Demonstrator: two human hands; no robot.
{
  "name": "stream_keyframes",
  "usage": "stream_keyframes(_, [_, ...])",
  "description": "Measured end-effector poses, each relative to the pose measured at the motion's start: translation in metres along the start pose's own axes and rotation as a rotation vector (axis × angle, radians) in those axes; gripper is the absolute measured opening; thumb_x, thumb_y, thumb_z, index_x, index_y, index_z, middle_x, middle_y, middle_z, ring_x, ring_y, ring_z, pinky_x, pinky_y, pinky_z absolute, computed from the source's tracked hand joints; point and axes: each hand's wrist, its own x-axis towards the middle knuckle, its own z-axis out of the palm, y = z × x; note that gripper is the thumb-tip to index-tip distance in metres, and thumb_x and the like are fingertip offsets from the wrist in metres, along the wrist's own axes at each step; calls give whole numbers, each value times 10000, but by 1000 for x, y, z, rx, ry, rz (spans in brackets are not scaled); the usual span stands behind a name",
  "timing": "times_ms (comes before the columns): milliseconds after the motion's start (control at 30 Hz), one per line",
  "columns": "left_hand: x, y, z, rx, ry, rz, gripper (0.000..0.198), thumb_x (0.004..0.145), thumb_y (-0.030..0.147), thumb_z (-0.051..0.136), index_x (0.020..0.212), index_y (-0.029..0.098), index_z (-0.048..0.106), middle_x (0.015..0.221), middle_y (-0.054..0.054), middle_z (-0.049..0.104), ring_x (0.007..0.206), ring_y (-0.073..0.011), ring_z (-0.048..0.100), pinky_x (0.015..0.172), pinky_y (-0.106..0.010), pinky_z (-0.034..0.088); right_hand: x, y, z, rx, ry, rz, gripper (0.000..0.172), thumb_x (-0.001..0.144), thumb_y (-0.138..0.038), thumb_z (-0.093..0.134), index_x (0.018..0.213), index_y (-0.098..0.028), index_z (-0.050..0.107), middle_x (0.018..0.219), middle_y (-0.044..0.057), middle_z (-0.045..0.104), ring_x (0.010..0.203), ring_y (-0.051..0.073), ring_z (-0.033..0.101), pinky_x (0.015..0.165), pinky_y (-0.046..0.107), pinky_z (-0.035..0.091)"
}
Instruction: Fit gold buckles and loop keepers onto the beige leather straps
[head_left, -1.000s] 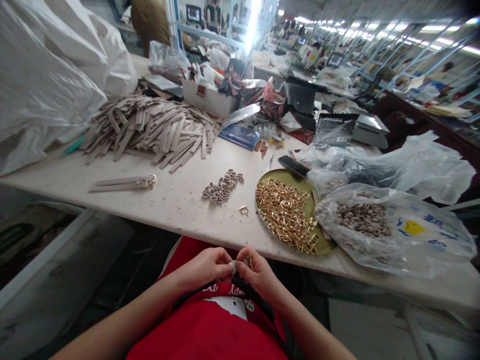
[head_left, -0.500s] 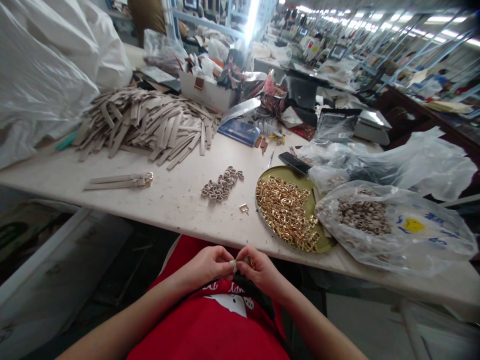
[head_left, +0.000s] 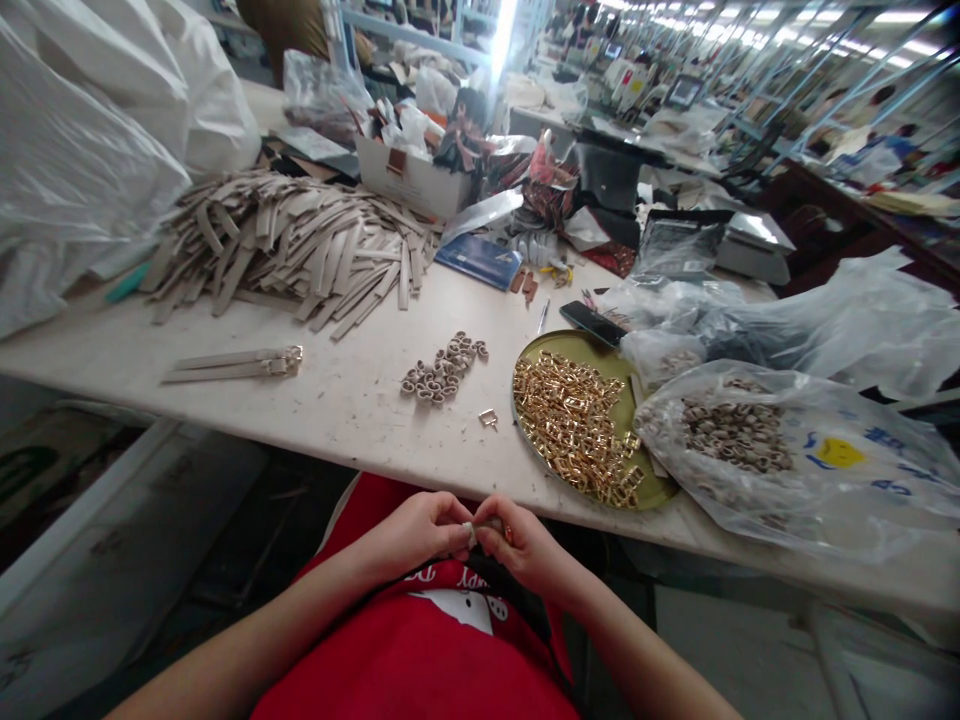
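At the table's front edge, over the red apron (head_left: 420,650), my left hand (head_left: 431,530) and my right hand (head_left: 525,548) meet fingertip to fingertip. Both are closed in a pinch on a small pale piece (head_left: 471,534), mostly covered by the fingers. A gold glint of metal shows among my right fingers; its shape is hidden. Beyond the hands lie a single gold buckle (head_left: 488,418) and a cluster of beige strap loops (head_left: 439,375). To the right, a round tray (head_left: 651,492) holds many gold buckles (head_left: 574,420).
Two beige straps with buckles (head_left: 236,364) lie at left, before a heap of beige straps (head_left: 292,245). A clear plastic bag of loops (head_left: 739,430) overhangs the right front edge. A phone (head_left: 592,322), a blue packet (head_left: 478,262) and a white box (head_left: 412,180) sit farther back.
My hands stay pinched together in nearly the same place. The view has shifted slightly; the things on the table lie as before.
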Motion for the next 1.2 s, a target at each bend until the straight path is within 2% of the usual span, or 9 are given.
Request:
stream_keyframes(167, [-1,2,6,-24,19,-25,294,669,395,605,760,116,620,686,-30,666,599,-139,566,511,-212,384,-5,-8,-9,-90,-66,-58,60,829,-226,465,826,-201,519,653,-26,522,566,105,424,504,207,296])
stream_keyframes(267, [-2,3,8,-43,-4,-9,320,669,420,612,758,112,613,682,-33,662,592,-138,566,519,-217,388,-6,-8,-9,31,-83,-34,101,840,-285,464,812,-195,502,647,-26,512,566,102,429,506,206,316])
stream_keyframes(367, [-4,1,5,-115,-30,37,348,696,442,592,836,124,596,690,-27,660,593,-130,571,528,-213,400,-6,-3,-1,232,-11,15,175,853,-369,444,853,-198,481,616,-37,484,539,99,430,501,208,338])
stream_keyframes(433, [-6,-2,2,-127,-80,29,374,715,487,560,837,134,586,686,-26,656,564,-126,571,518,-216,408,-6,0,5,261,60,-1,203,856,-386,437,929,-202,479,636,-35,477,550,102,440,515,215,352])
stream_keyframes(567, [-7,-10,-2,-50,-181,-32,434,727,570,496,737,143,577,587,-14,622,464,-121,540,460,-216,386,-6,-2,7,44,102,-109,198,867,-322,428,1021,-209,483,708,-15,492,630,120,470,585,237,370])
stream_keyframes(800, [-7,-6,2,58,-157,43,324,775,449,464,713,148,567,570,-4,592,475,-121,523,438,-196,359,-7,-6,0,-231,10,-175,218,883,-272,385,1077,-220,469,646,-19,524,544,119,453,511,235,314])
stream_keyframes(933, [-7,-2,-6,163,-156,124,365,816,437,404,701,144,588,573,-11,594,483,-118,509,448,-193,350,-2,-3,6,-226,86,-205,220,884,-276,383,1075,-211,471,668,-1,559,550,129,490,505,232,347])
stream_keyframes(1033, [-6,2,-14,281,-130,145,425,832,444,367,672,134,610,535,-11,578,447,-113,480,426,-195,322,4,-4,7,-314,160,-259,219,880,-251,384,1077,-200,465,683,15,585,567,144,524,530,245,386])
stream_keyframes(1200, [-6,9,-14,368,-56,165,397,849,358,342,717,127,637,565,-22,610,478,-124,515,472,-202,337,11,-8,3,-451,118,-379,214,873,-192,376,1067,-200,466,841,63,652,682,173,592,604,274,441])
